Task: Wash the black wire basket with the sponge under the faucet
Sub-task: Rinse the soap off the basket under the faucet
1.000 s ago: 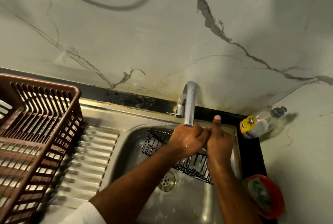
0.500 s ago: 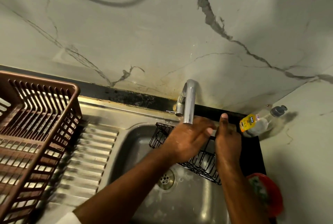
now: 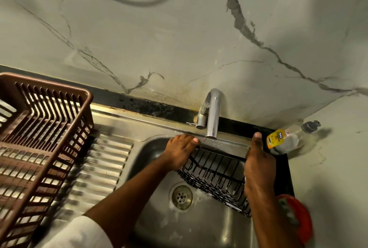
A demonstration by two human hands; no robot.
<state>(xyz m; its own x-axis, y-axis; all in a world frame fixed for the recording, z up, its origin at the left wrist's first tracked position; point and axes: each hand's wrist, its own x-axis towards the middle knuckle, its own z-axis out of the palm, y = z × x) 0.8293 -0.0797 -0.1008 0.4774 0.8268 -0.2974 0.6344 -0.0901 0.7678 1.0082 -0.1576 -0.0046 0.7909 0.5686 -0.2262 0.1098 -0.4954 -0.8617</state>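
The black wire basket (image 3: 215, 174) is tilted in the steel sink (image 3: 201, 225), below the chrome faucet (image 3: 212, 116). My left hand (image 3: 180, 151) grips its left end near the top rim. My right hand (image 3: 258, 165) holds its right end, thumb up. I see no water running from the spout. No sponge shows in either hand; a green scrubber lies in a red dish (image 3: 294, 218) at the sink's right edge.
A brown plastic dish rack (image 3: 35, 148) stands on the ribbed drainboard (image 3: 103, 166) to the left. A dish soap bottle (image 3: 286, 138) lies on the counter at the right. The drain (image 3: 182, 197) is in the sink's middle. A marble wall rises behind.
My hands, together under the spout a second ago, have spread apart to the basket's two ends. The basket has moved right and toward the back of the sink.
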